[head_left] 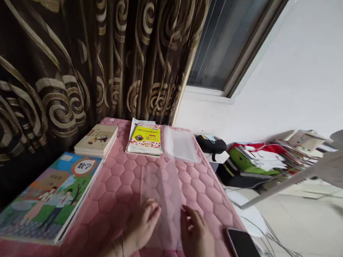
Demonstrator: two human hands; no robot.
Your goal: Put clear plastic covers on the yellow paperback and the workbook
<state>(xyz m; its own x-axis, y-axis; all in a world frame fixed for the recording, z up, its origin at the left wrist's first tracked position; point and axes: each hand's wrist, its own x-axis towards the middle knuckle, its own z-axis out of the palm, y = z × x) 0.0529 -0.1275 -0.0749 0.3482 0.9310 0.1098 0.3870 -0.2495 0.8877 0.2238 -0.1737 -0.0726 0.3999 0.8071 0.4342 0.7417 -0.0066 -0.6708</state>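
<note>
Cover (166, 188), one, clear, touched by two: left hand (144, 225), right hand (198, 235).

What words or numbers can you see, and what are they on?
"数学": on the blue and green book.
"钢铁是怎样炼成的": on the yellow-covered book.
Too small or blurred to read: smaller print on both, any on the beige books.
Nearest clear plastic sheet: none seen.

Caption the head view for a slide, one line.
Left hand and right hand at opposite sides of a clear plastic sheet over pink quilted padding, books to the left and beyond.
</note>
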